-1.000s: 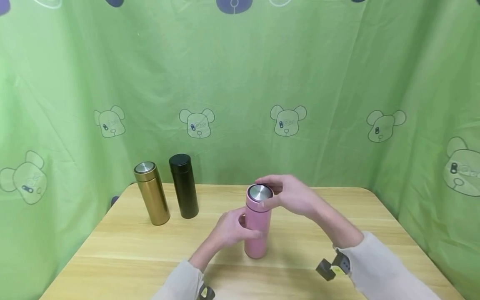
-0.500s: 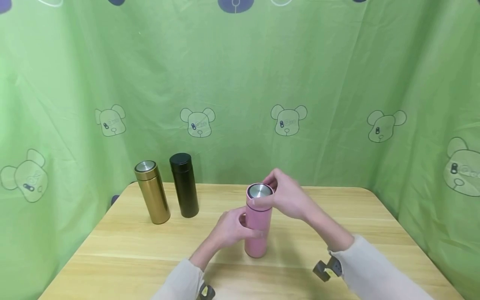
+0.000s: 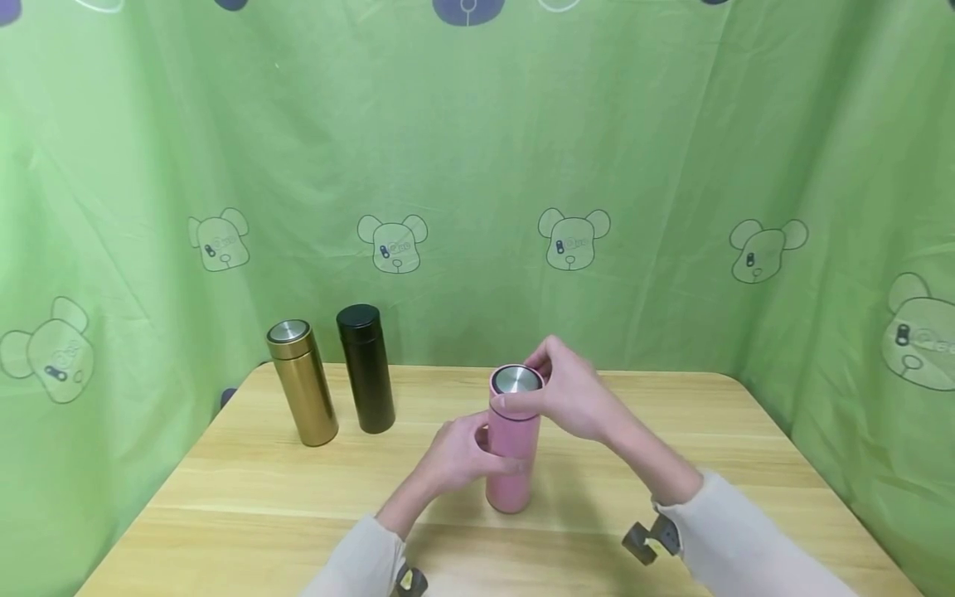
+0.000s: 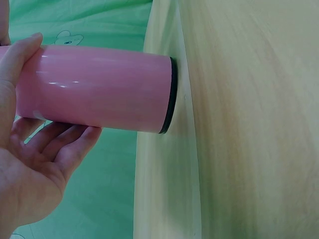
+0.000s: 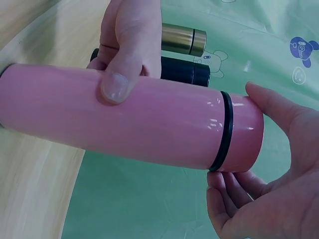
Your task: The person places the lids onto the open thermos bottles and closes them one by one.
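A pink thermos bottle stands upright on the table in the head view. My left hand grips the middle of its body, the thumb across the near side. Around the lid curl the thumb and fingers of my right hand, with the thumb on the near side. The lid has a silvery top disc and sits on the body above a black ring, as the right wrist view shows. In the left wrist view, the bottle's black base meets the wooden surface.
To the left stand a gold thermos bottle with a silvery top and a black thermos bottle, both upright. The wooden table has a green curtain with bear faces behind it and at both sides.
My right hand has turned around the lid: its thumb has moved left along the near side and its wrist has shifted slightly left. My left hand and the bottle stay in place.
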`<state>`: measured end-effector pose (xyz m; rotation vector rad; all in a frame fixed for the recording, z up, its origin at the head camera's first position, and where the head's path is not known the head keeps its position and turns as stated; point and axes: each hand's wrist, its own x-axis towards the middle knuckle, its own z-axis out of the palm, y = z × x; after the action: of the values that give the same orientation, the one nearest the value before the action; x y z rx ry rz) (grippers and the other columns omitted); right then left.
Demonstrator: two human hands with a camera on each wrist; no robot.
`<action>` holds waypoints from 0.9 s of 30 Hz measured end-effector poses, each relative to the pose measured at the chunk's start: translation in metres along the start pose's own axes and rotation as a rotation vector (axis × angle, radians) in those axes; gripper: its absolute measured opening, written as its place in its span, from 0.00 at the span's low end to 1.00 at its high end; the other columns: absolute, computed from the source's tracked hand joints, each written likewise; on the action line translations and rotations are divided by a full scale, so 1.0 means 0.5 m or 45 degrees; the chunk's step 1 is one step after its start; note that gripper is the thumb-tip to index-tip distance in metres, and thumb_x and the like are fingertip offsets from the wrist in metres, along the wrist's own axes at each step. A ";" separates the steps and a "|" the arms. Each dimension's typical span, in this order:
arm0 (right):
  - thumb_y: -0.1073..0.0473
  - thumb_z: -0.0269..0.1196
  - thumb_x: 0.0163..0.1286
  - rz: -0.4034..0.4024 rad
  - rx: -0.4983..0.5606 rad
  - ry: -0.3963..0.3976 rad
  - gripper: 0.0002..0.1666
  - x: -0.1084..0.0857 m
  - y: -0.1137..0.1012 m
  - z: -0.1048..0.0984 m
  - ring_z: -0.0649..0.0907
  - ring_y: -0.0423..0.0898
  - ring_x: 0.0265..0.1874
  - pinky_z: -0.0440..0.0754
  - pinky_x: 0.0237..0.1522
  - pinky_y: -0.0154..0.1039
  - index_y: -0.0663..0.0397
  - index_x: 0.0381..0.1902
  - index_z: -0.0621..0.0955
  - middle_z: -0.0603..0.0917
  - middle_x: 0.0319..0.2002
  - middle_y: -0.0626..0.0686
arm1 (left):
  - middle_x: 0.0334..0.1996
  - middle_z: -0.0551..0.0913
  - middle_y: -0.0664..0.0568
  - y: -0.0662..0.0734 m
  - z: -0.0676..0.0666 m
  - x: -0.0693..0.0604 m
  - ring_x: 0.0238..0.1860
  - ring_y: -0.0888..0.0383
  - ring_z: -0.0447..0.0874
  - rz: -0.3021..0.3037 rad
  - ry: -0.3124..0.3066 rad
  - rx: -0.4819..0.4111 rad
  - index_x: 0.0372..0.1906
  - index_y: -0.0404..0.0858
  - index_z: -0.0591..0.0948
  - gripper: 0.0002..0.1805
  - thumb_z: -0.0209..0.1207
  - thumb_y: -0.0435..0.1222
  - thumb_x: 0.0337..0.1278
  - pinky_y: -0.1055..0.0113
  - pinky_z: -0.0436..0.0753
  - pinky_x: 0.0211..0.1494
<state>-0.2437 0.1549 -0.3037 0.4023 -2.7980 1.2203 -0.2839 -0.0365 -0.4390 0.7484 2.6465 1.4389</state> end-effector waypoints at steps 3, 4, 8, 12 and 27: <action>0.38 0.77 0.52 -0.006 -0.005 0.023 0.40 -0.005 0.003 0.003 0.80 0.49 0.41 0.80 0.42 0.40 0.56 0.50 0.73 0.81 0.42 0.54 | 0.44 0.88 0.64 -0.001 0.000 0.000 0.45 0.65 0.85 0.008 -0.004 0.004 0.52 0.60 0.83 0.29 0.75 0.59 0.41 0.64 0.83 0.50; 0.38 0.77 0.53 -0.007 -0.008 0.028 0.40 -0.006 0.003 0.003 0.80 0.49 0.42 0.80 0.42 0.41 0.56 0.51 0.73 0.81 0.43 0.54 | 0.44 0.88 0.64 -0.001 0.000 0.000 0.44 0.65 0.85 0.011 -0.006 0.004 0.52 0.60 0.83 0.29 0.75 0.59 0.41 0.64 0.83 0.49; 0.36 0.77 0.53 0.010 0.036 0.001 0.50 -0.007 0.002 0.001 0.81 0.52 0.51 0.82 0.51 0.47 0.59 0.63 0.71 0.80 0.52 0.57 | 0.44 0.88 0.63 0.000 0.000 0.000 0.44 0.65 0.85 0.016 -0.014 0.003 0.53 0.59 0.82 0.29 0.76 0.58 0.41 0.64 0.84 0.49; 0.40 0.76 0.56 0.030 0.124 -0.071 0.57 -0.006 0.000 -0.010 0.75 0.59 0.66 0.76 0.65 0.58 0.57 0.75 0.63 0.75 0.65 0.60 | 0.44 0.88 0.63 0.000 0.000 -0.001 0.44 0.65 0.85 0.005 -0.019 -0.007 0.53 0.59 0.83 0.29 0.76 0.57 0.41 0.64 0.84 0.50; 0.54 0.72 0.63 -0.066 0.221 -0.265 0.42 -0.003 -0.010 -0.023 0.79 0.57 0.64 0.77 0.66 0.56 0.61 0.71 0.70 0.80 0.64 0.59 | 0.43 0.88 0.65 0.000 -0.002 0.001 0.44 0.66 0.85 -0.004 -0.020 -0.012 0.51 0.59 0.83 0.28 0.75 0.58 0.40 0.64 0.84 0.49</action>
<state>-0.2413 0.1602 -0.2923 0.6440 -2.8357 1.4965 -0.2845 -0.0371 -0.4384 0.7513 2.6261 1.4379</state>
